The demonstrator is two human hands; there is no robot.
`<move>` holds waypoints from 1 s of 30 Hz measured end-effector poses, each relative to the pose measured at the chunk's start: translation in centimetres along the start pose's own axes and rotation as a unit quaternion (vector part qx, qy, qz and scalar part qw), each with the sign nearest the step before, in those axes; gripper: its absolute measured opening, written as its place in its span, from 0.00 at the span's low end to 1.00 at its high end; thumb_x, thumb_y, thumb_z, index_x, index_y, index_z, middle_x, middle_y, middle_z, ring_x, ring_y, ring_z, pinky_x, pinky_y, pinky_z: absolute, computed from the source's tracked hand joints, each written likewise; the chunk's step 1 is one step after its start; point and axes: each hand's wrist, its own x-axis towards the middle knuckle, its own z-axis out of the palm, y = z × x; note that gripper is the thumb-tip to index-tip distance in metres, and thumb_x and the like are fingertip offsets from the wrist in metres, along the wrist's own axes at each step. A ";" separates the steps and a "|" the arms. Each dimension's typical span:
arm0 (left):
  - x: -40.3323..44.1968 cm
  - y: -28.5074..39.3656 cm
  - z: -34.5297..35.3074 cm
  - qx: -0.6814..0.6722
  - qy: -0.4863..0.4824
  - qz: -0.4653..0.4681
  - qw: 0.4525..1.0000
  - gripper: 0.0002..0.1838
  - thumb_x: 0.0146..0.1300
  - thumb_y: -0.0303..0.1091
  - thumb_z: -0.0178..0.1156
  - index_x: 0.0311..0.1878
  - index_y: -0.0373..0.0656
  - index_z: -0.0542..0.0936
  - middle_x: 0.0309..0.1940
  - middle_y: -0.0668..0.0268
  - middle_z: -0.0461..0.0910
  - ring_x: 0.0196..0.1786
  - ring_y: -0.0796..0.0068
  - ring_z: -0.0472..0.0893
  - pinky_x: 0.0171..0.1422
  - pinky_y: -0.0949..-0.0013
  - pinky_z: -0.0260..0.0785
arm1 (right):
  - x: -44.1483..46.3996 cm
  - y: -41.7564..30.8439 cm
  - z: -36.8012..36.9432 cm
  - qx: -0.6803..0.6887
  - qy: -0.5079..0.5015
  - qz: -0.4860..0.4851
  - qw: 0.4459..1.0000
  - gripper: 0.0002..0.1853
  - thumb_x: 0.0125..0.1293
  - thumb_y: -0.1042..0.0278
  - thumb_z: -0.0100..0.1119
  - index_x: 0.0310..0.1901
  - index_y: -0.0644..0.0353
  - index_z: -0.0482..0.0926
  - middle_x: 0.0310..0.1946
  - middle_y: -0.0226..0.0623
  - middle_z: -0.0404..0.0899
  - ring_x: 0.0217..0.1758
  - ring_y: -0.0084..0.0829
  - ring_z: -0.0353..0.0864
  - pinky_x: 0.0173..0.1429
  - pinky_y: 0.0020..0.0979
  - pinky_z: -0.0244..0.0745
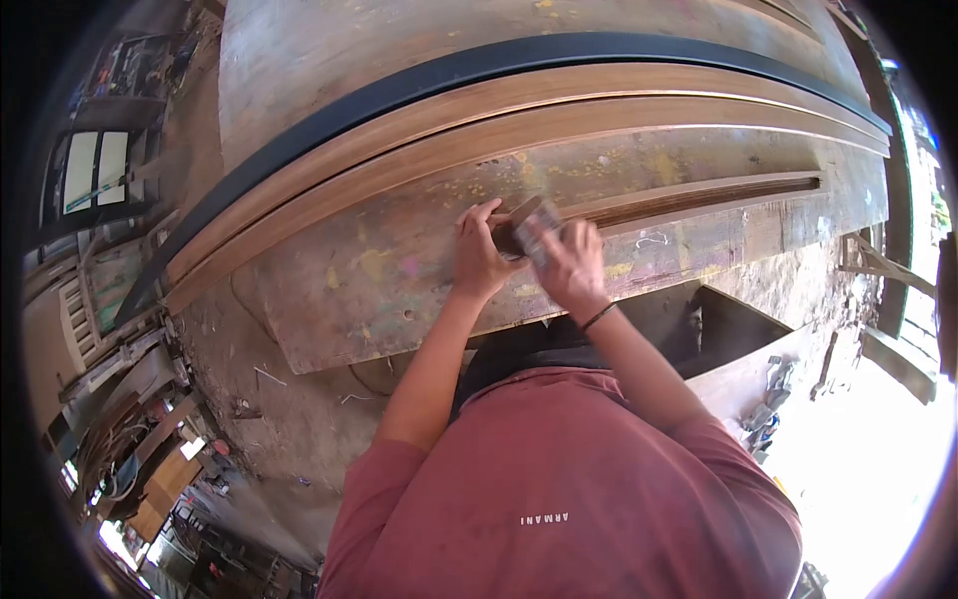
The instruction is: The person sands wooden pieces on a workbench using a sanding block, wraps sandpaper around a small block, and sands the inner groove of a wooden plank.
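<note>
A grooved wooden strip (689,205) lies along the near part of the paint-stained workbench (374,290). My left hand (481,252) grips its left end, thumb on the near side and fingers toward the far side. My right hand (571,265), slightly smeared by motion and wearing a dark wristband, is closed on a small brown-grey block (536,222). That block is tilted against the strip's end, close beside my left fingers. Its exact kind is blurred, and the contact under it is hidden.
Beyond the strip, long brown wooden mouldings (439,130) and a dark-painted length (399,88) run across the bench. An open wooden box or drawer (733,329) sits below the near edge at right. Clutter and offcuts (165,479) fill the floor at left.
</note>
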 end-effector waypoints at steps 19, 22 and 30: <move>-0.3 0.0 -0.1 0.006 -0.016 0.031 0.999 0.56 0.46 0.53 0.89 0.71 0.43 0.65 0.57 0.64 0.90 0.66 0.58 0.82 0.82 0.45 0.56 | -1.2 -0.8 -0.3 0.074 0.028 0.019 0.997 0.34 0.62 0.64 0.73 0.73 0.38 0.82 0.47 0.49 0.73 0.51 0.54 0.73 0.57 0.59 0.75; 0.3 0.5 -0.2 0.003 -0.001 0.046 0.999 0.55 0.45 0.51 0.90 0.71 0.42 0.67 0.56 0.61 0.89 0.68 0.54 0.78 0.79 0.47 0.57 | -1.0 10.7 -2.5 -0.002 0.090 0.061 0.994 0.33 0.66 0.66 0.70 0.75 0.40 0.79 0.51 0.47 0.77 0.51 0.49 0.74 0.55 0.52 0.76; -0.5 -0.8 0.6 0.030 -0.004 -0.007 1.000 0.55 0.45 0.50 0.90 0.70 0.43 0.66 0.58 0.62 0.89 0.67 0.56 0.79 0.79 0.45 0.58 | -2.6 5.8 0.0 -0.054 0.033 0.032 0.997 0.30 0.65 0.61 0.69 0.70 0.45 0.79 0.65 0.48 0.78 0.62 0.56 0.77 0.71 0.61 0.71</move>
